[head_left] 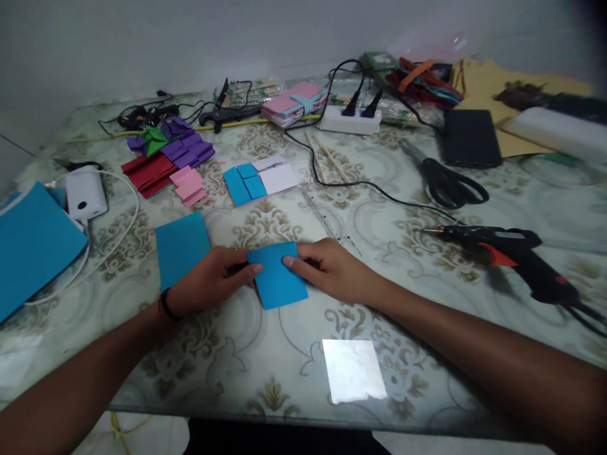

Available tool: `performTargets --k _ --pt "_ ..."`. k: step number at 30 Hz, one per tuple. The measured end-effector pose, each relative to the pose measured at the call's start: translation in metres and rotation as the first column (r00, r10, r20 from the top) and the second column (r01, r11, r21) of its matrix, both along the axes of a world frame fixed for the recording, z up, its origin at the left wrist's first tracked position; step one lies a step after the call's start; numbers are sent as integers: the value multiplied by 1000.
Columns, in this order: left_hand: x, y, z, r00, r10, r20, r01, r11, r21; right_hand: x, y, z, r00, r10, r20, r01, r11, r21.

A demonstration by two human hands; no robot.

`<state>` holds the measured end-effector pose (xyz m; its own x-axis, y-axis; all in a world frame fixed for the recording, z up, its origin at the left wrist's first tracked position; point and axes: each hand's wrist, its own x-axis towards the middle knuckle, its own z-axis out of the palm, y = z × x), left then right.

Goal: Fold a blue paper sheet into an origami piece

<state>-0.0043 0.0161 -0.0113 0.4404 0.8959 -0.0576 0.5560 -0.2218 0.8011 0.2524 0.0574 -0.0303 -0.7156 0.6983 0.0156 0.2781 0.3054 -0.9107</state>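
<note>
1. I have a pale, glossy counter (227,379) in my head view, printed with brown-grey floral scrolls, against a plain grey wall (190,38).
2. At its middle, between my two hands, is the small blue paper (281,281), matte, smooth and four-sided.
3. My left grip (211,277) pinches its left edge, thumb on the upper face; a dark band (168,304) circles that wrist.
4. My right grip (334,272) pinches the paper's upper right part, thumb laid across its face. Both forearms angle inward from the lower corners.
5. The paper looks nearly flat, tilted slightly, its straight lower edge free of my fingers.
6. Just left I see a larger blue sheet (181,243); at far left, big blue sheets (38,253) near a glossy white device (86,191).
7. Beyond the paper sit a blue-and-white folded card (244,183), pleated pink paper (188,186), red paper (149,172) and purple paper (190,150).
8. To the right I get a clear ruler (327,218), black-handled scissors (450,183) and a black glue gun (507,245) with an orange trigger and metal tip.
</note>
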Motion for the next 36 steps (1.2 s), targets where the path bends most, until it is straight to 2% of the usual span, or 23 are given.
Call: performTargets --k 9,16,36 --pt "0 -1 0 1000 6 6 -6 1000 -18 -1 0 0 999 7 -40 -7 1000 13" --pt "0 -1 -2 1000 16 9 -15 999 -30 0 0 -1 1000 5 -1 -5 1000 8" --pt "0 -1 -1 1000 8 -2 -8 1000 -19 -1 0 0 1000 6 -27 -6 1000 11"
